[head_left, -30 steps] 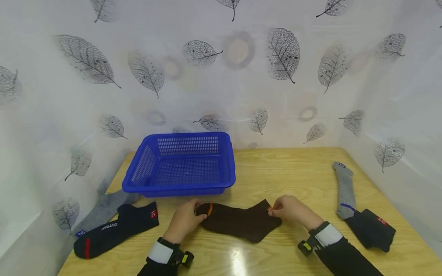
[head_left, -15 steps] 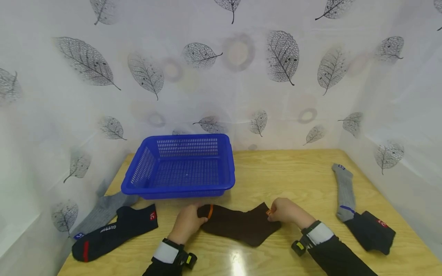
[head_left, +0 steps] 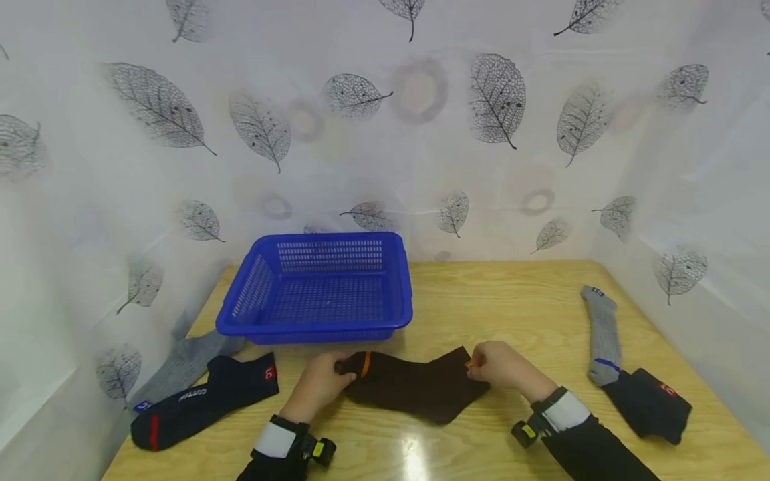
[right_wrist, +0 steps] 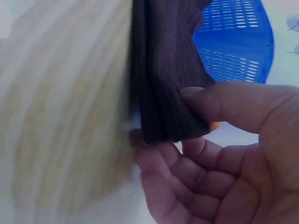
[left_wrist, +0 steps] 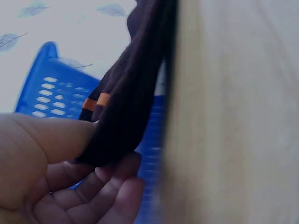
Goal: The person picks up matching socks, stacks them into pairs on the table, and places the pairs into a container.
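Holding the brown sock (head_left: 415, 391) by both ends, stretched lengthwise at the near middle of the desk (head_left: 499, 300). Left hand (head_left: 317, 384): thumb and fingers pinch the end just past an orange band (head_left: 365, 364). Right hand (head_left: 504, 366): thumb and fingers pinch the cuff, beside a small orange mark (head_left: 470, 365). Hands well apart, each clamped on the sock. Left wrist view shows two orange stripe segments side by side; cannot tell whether one sock or two layered. Contact between the sock's middle and the desk: cannot tell.

Container: one blue basket (head_left: 313, 329), upright on the desk, behind and left of the sock. Slotted walls, meshed floor visible from above. Brown sock lies outside it, just in front.

Left of the sock: black sock (head_left: 210, 401), red band at one end, red mark at the other, white lettering along the side. It partly covers a grey sock (head_left: 186, 364), whose far end reaches the basket's front left corner; touching or not, cannot tell. Right side, well apart from the basket: second grey sock (head_left: 603, 331), its blue-striped end meeting a second black sock (head_left: 650, 404) with a red mark. Behind: leaf-printed sheet (head_left: 433, 157).
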The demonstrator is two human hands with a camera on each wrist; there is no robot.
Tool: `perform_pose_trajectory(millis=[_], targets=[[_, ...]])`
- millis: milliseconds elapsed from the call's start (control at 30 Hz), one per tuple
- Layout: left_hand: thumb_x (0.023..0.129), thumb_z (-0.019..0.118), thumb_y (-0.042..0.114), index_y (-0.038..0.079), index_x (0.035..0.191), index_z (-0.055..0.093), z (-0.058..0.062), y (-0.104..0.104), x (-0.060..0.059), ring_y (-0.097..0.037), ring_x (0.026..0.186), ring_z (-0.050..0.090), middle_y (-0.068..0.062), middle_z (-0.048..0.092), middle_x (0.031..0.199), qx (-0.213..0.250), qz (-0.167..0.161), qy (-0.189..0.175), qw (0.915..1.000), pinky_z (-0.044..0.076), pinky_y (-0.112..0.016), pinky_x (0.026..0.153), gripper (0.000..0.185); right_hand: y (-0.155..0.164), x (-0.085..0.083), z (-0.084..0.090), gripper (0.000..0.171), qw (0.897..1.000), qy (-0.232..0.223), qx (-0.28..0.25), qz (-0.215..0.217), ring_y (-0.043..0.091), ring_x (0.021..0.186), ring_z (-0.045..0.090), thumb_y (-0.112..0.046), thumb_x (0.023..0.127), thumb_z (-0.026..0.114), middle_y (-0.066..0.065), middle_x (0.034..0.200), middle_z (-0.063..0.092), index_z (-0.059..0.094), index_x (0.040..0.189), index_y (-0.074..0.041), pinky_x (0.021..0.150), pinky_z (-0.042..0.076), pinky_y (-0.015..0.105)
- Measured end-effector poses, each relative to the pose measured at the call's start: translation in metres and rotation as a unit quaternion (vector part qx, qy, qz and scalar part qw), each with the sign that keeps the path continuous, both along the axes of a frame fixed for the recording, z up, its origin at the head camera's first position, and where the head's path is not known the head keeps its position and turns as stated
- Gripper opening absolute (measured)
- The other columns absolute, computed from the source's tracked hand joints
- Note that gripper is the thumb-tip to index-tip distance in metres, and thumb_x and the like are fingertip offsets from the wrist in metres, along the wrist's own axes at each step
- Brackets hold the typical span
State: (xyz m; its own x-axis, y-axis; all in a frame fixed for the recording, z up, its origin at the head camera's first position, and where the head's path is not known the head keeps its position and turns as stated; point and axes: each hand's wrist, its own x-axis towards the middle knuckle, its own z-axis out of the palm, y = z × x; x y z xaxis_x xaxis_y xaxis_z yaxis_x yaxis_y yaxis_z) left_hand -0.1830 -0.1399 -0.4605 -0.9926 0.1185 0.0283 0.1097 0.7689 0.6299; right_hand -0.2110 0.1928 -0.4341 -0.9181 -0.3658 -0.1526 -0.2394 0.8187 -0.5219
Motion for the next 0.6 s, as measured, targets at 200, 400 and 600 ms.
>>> perform_pose_trajectory(millis=[200,400,600], targets=[[0.074,0.071,0.026,0.012,0.088,0.064,0.033,-0.012,0.007,-0.013,0.073,0.057,0.001,0.061,0.084,0.026,-0.024,-0.001,0.9994,0.046,-0.031,0.062,0.021,0.008,-0.003,0.019,0.013,0.998,0.034,-0.039,0.048,0.008,0.050,0.043,-0.011,0.076,0.064,-0.005,0.066,0.054,0.052,0.073,-0.009,0.044,0.038,0.024],[0.075,0.070,0.028,0.016,0.086,0.063,0.075,-0.027,0.014,-0.008,0.065,0.053,0.005,0.058,0.077,0.042,-0.021,0.002,0.9989,0.043,-0.028,0.056,0.018,0.005,-0.007,0.051,0.013,0.993,0.019,-0.086,0.075,0.010,0.055,0.047,-0.012,0.080,0.062,-0.005,0.074,0.058,0.050,0.076,-0.008,0.047,0.040,0.025],[0.077,0.068,0.029,0.013,0.090,0.063,0.110,-0.044,0.009,-0.009,0.065,0.052,0.002,0.061,0.080,0.001,-0.004,0.055,0.9985,0.042,-0.028,0.054,0.021,-0.009,-0.019,0.086,0.013,0.989,0.025,-0.121,0.078,0.012,0.063,0.053,-0.015,0.080,0.062,-0.002,0.078,0.061,0.052,0.079,-0.007,0.052,0.042,0.027]])
